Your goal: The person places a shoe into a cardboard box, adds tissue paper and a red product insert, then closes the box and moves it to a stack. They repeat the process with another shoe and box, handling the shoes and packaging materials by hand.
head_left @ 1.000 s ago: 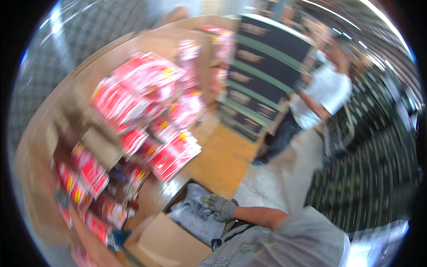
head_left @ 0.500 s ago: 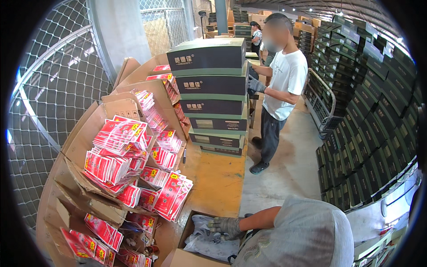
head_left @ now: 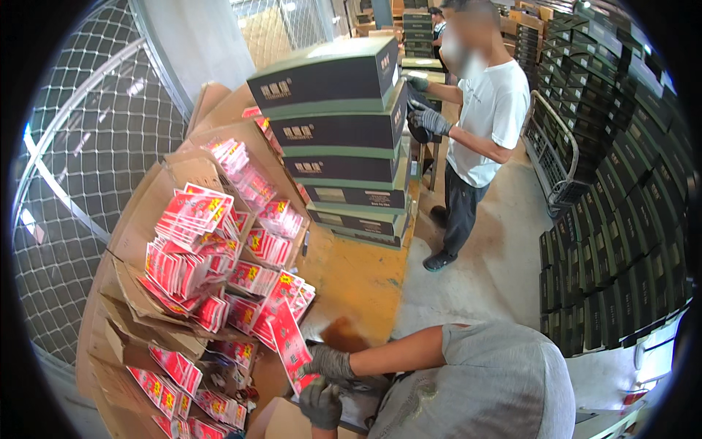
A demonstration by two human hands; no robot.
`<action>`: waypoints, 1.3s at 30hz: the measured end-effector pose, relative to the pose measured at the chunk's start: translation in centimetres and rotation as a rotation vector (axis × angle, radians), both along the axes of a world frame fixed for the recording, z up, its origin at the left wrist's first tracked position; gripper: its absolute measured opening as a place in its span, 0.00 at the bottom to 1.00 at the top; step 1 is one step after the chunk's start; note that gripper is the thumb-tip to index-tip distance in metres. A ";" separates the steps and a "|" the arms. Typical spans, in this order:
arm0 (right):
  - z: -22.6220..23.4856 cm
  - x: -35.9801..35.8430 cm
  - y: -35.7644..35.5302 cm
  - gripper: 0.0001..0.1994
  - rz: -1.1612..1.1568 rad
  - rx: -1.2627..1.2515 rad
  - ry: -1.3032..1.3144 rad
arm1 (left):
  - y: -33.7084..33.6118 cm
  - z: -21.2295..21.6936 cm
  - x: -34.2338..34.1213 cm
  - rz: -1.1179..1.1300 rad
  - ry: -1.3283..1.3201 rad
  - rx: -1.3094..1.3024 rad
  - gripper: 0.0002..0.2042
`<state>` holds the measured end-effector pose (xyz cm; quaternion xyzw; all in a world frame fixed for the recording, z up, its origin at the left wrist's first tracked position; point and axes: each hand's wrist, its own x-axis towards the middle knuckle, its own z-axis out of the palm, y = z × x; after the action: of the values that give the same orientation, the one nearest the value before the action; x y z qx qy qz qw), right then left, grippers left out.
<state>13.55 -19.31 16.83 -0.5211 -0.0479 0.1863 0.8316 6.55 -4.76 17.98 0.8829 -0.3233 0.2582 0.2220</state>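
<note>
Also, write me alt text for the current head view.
The wearer's gloved left hand and right hand meet at a red packet, beside cartons heaped with similar packets. Beyond stand dark boxes stacked on a table, a white-shirted co-worker beside them.

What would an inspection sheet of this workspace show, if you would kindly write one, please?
Surface: yellowish-brown flat tabletop with dark marks.
Things in hand: flat red rectangular packet, tilted.
Clutter: torn brown cardboard cartons crowded with red-and-white flat packets.
Grips: grey-gloved right hand holds the flat red rectangular packet; grey-gloved left hand is at its lower end, hold unclear.
Cables: nothing seen.
Surroundings: unevenly stacked dark boxes with green edges; co-worker in a white shirt; metal wire-mesh fence.
</note>
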 end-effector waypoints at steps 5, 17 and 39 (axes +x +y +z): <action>-3.3 0.1 -8.7 0.23 -0.012 0.086 0.103 | -5.8 -1.9 -1.5 -0.073 0.046 0.048 0.12; -10.7 1.6 -20.6 0.20 -0.060 -0.113 0.322 | -3.5 -6.8 -9.2 0.503 0.454 0.025 0.09; -13.3 -5.9 -2.0 0.29 0.507 -1.577 -0.774 | 4.9 -12.2 -4.7 0.919 0.697 0.463 0.40</action>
<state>7.67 -21.31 3.53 -0.9381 -0.2952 0.1543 0.0948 1.85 0.10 5.77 0.9895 0.1338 -0.0528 -0.0167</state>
